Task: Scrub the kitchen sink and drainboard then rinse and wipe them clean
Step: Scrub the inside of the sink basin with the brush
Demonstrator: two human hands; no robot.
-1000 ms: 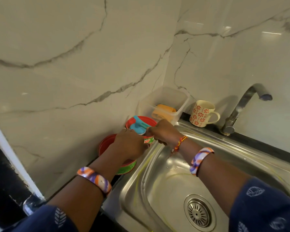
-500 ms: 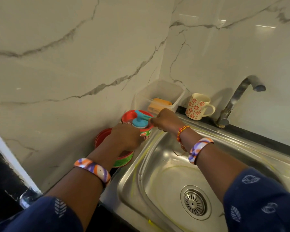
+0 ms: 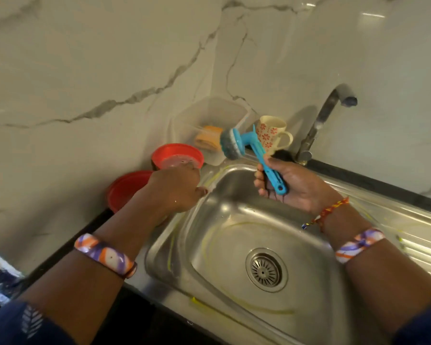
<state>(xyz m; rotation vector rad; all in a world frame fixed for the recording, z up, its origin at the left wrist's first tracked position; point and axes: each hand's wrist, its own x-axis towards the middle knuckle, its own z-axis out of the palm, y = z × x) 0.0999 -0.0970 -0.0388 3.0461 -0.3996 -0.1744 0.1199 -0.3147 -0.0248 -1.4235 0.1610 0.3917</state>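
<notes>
A steel sink (image 3: 224,235) fills the lower middle, streaked with yellow smears around its basin and rim; its round drain (image 3: 266,269) sits in the middle. The ribbed drainboard (image 3: 413,235) runs off to the right. My right hand (image 3: 291,185) grips the blue handle of a scrubber (image 3: 249,145) above the sink's back edge, its grey steel-wool head pointing left. My left hand (image 3: 177,188) rests at the sink's left rim beside a red soap tub (image 3: 177,155); its fingers are hidden from view.
A red lid (image 3: 125,188) lies left of the tub. A clear plastic box (image 3: 209,115) with an orange sponge (image 3: 208,139) stands in the corner. A floral mug (image 3: 271,135) and a steel tap (image 3: 319,123) stand behind the sink. Marble walls close in at back and left.
My right hand has lifted the blue scrubber out of the red soap tub and swung it rightward, above the sink's back edge. My left hand stays by the tub.
</notes>
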